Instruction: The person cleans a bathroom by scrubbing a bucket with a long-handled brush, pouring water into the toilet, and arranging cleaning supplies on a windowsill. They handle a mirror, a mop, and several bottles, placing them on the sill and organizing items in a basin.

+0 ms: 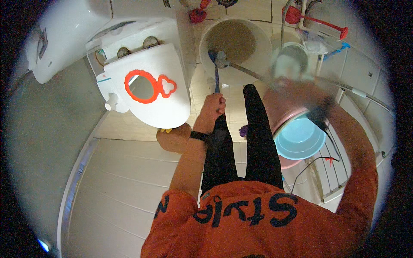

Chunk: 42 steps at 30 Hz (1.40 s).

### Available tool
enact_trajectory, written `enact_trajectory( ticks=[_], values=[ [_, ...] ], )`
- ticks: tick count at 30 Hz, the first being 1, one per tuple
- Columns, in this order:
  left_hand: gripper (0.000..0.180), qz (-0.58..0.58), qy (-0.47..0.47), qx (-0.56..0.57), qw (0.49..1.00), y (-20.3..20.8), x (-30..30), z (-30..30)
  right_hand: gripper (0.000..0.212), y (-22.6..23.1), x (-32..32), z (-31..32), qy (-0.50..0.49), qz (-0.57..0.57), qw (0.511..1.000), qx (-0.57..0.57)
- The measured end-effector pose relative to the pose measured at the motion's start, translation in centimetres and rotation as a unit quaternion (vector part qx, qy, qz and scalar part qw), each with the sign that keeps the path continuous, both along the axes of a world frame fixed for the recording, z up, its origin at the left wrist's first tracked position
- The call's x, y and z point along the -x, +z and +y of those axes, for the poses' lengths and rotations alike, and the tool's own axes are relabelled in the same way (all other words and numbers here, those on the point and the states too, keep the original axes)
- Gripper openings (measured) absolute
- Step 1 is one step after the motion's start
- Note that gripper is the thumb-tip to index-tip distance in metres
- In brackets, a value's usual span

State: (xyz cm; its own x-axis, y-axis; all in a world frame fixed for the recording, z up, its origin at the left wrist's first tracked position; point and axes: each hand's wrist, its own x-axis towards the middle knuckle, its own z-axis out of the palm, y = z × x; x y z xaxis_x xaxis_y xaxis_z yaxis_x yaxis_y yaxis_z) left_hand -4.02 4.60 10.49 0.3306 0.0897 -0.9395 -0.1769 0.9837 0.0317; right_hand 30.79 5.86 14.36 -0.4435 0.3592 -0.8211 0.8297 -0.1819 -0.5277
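My left hand [213, 107] is closed around the blue handle of a brush [216, 77]. Its blue head reaches over the near left rim of a white round bucket [263, 53] holding murky brown-grey water [232, 41]. Against the brush head is the rough grey lump at the end of a thin grey rod [247, 71]. This rod runs right into my right hand [299, 88], which appears to grip it. Motion smears that hand, so its separate fingers do not show.
The toilet [170, 103], lid down, stands on the left with an orange-framed mirror [144, 87] on it. Light-blue basins [301, 135] sit inside a pink basin [289, 162] at right. A grey hose [365, 94], red-handled tools [325, 26] and a slatted white rack [333, 174] line the right side.
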Motion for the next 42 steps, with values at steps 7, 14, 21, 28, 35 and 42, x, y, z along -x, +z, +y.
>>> enact_trajectory(
  ticks=[7,14,21,28,35,42],
  values=[
    [0.021,0.042,0.1,0.101,0.989,0.6,-1.0,-0.7,0.033,-6.2,4.9,1.1,-0.118,0.069,0.989,0.052],
    [0.027,0.009,0.073,0.089,0.993,4.4,-1.7,-1.2,0.032,-0.3,-2.5,1.3,-0.073,0.053,0.988,0.125],
    [0.028,0.003,0.126,0.154,0.98,3.5,-1.6,-2.7,0.045,-9.2,3.9,2.3,-0.117,0.104,0.97,0.184],
    [0.026,-0.027,0.222,0.185,0.957,1.4,-1.5,-2.9,0.04,2.8,-2.3,5.4,0.083,0.024,0.996,-0.001],
    [0.021,-0.026,0.199,0.182,0.963,3.1,-1.7,-2.4,0.042,-2.5,1.6,4.1,-0.044,0.049,0.995,0.072],
    [0.023,-0.002,0.174,0.157,0.972,3.6,-1.9,-2.1,0.047,1.7,-0.5,4.6,0.416,0.115,0.87,-0.24]
  ],
)
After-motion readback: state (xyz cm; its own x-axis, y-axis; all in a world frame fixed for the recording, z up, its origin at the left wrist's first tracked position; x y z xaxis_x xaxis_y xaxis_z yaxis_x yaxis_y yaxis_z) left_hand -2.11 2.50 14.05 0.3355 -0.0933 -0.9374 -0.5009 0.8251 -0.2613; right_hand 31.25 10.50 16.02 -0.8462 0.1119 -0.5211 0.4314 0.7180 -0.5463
